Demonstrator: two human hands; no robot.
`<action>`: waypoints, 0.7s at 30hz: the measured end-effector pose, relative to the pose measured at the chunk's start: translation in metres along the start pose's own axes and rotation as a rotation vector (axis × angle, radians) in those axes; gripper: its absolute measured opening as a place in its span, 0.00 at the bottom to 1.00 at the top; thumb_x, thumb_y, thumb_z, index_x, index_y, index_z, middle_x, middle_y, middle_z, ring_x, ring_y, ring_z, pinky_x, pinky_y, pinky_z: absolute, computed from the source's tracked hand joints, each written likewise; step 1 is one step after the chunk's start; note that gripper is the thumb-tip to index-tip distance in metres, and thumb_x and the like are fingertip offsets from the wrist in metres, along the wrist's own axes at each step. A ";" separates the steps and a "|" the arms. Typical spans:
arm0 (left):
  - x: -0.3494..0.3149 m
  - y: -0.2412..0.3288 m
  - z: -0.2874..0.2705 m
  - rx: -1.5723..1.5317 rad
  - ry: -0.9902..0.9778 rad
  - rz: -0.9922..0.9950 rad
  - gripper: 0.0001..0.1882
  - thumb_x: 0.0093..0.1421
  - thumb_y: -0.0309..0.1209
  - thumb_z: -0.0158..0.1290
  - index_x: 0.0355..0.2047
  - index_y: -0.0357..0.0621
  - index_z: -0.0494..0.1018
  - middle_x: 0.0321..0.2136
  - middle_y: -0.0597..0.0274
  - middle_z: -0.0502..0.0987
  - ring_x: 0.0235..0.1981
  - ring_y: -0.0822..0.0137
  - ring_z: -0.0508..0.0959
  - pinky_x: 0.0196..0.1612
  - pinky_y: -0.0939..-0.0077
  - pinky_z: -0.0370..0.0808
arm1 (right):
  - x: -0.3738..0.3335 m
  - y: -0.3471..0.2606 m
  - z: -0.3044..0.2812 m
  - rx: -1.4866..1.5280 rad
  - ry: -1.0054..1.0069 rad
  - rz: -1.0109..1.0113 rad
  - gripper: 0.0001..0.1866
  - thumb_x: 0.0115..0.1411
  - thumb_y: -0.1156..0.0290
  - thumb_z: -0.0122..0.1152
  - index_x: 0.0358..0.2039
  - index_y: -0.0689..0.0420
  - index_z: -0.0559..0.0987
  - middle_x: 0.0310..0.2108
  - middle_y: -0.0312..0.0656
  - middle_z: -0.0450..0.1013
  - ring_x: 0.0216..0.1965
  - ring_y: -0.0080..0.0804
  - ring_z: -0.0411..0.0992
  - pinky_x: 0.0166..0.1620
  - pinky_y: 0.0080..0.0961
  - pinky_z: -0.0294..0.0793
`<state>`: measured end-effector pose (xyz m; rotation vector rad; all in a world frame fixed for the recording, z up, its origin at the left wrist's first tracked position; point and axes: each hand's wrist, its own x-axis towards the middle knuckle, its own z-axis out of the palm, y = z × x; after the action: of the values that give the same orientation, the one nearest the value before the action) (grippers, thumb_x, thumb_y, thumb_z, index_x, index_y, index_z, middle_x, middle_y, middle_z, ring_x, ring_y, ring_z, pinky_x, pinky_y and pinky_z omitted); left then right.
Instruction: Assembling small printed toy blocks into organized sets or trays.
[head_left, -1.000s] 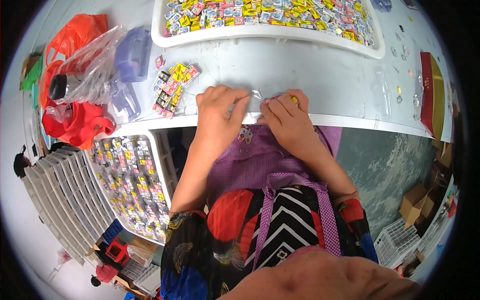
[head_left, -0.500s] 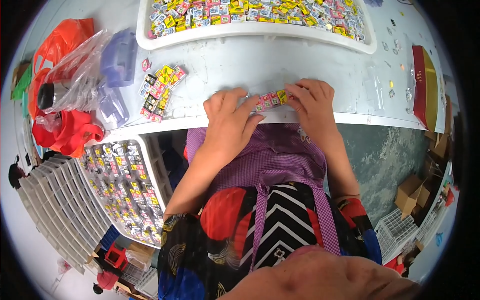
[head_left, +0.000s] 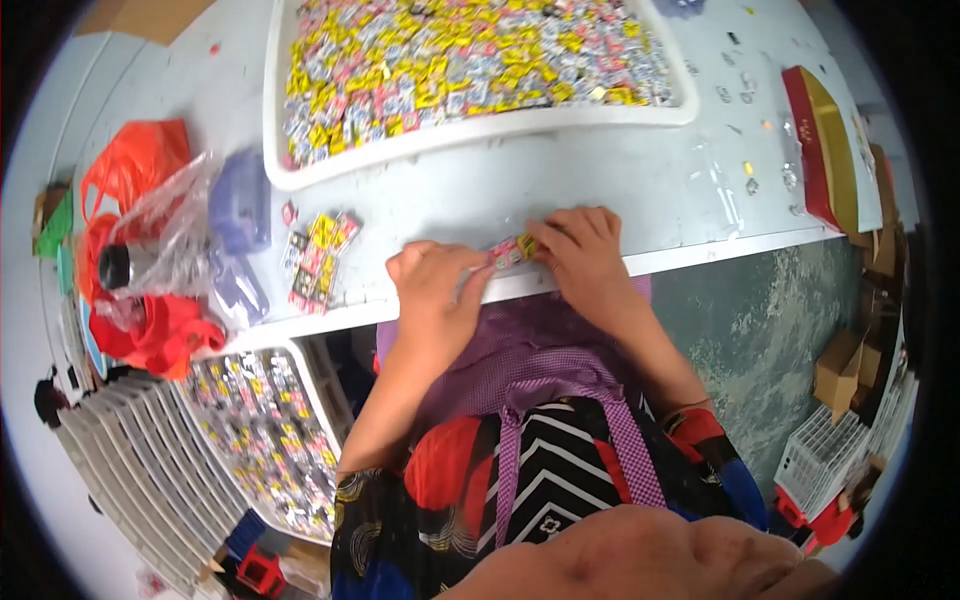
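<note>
A short row of small pink and yellow boxes (head_left: 512, 252) lies near the front edge of the table, between my two hands. My left hand (head_left: 436, 292) pinches its left end with thumb and fingers. At the right end, the fingers of my right hand (head_left: 584, 262) are closed on it. Clear film seems to lie around the row, though it is too faint to be sure. To the left sits a small pile of similar box rows (head_left: 320, 262), with one loose pink box (head_left: 289, 212) beside it.
A white tray (head_left: 480, 128) full of loose little boxes stands behind my hands. Left are a purple plastic holder (head_left: 240, 205), a dark-capped bottle (head_left: 115, 266) and red bags (head_left: 140, 165). A red-and-gold carton (head_left: 812, 150) stands right. Another filled tray (head_left: 318, 400) sits below the table's left side.
The view has shifted, so the table things appear lower and more of the white tray shows. Both hands stay on the row of boxes, with the fingers slightly repositioned.
</note>
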<state>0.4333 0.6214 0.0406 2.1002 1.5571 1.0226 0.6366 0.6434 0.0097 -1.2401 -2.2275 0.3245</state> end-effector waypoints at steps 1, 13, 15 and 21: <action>0.007 0.001 -0.006 -0.016 0.029 -0.007 0.09 0.47 0.21 0.61 0.29 0.43 0.75 0.29 0.62 0.76 0.32 0.63 0.73 0.41 0.71 0.67 | 0.000 0.000 0.001 -0.012 0.017 0.001 0.18 0.47 0.72 0.63 0.41 0.51 0.77 0.38 0.37 0.68 0.42 0.37 0.65 0.49 0.37 0.58; 0.128 -0.045 -0.009 0.469 0.089 0.063 0.19 0.58 0.37 0.54 0.49 0.47 0.72 0.51 0.53 0.70 0.54 0.50 0.66 0.57 0.49 0.56 | 0.079 0.087 -0.087 -0.200 0.319 0.040 0.14 0.53 0.75 0.61 0.41 0.60 0.76 0.38 0.46 0.73 0.42 0.45 0.68 0.46 0.37 0.66; 0.137 -0.055 0.004 0.396 0.047 0.015 0.22 0.58 0.44 0.52 0.51 0.51 0.71 0.53 0.55 0.69 0.58 0.50 0.61 0.59 0.44 0.48 | 0.110 0.107 -0.091 -0.207 0.279 0.007 0.14 0.54 0.74 0.60 0.42 0.60 0.76 0.39 0.46 0.73 0.42 0.46 0.68 0.47 0.37 0.67; 0.152 -0.047 0.009 0.446 -0.107 -0.110 0.23 0.59 0.48 0.49 0.52 0.53 0.71 0.54 0.56 0.69 0.58 0.51 0.62 0.60 0.47 0.49 | 0.202 0.157 -0.046 -0.242 0.065 -0.131 0.15 0.56 0.70 0.59 0.44 0.58 0.76 0.39 0.45 0.72 0.43 0.45 0.69 0.46 0.36 0.68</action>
<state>0.4298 0.7795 0.0572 2.2672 1.9595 0.5501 0.6897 0.8954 0.0463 -1.1982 -2.3292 -0.0369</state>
